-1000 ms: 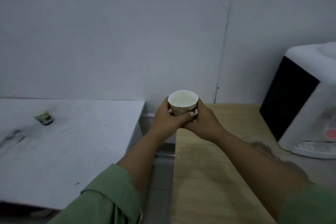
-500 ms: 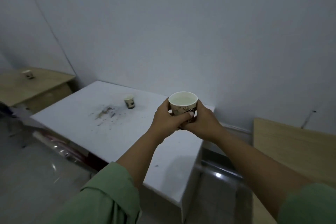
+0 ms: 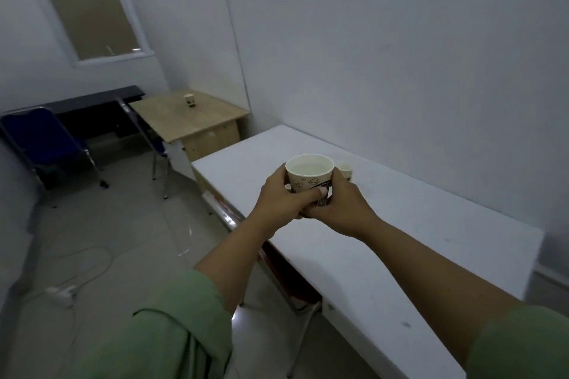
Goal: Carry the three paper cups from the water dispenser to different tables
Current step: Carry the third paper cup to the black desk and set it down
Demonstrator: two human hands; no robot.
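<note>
The view has swung left off the dispenser: both the left hand point(image 3: 278, 197) and right hand point(image 3: 340, 204) clasp the full paper cup point(image 3: 309, 175) mid-frame, above the white table point(image 3: 400, 224). Two cups already sit on tables, so this looks like the last one.

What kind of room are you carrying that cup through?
Probably a bare office or meeting room: a long white table, a wooden desk with a paper cup on it, and a blue folding chair by the wall.
</note>
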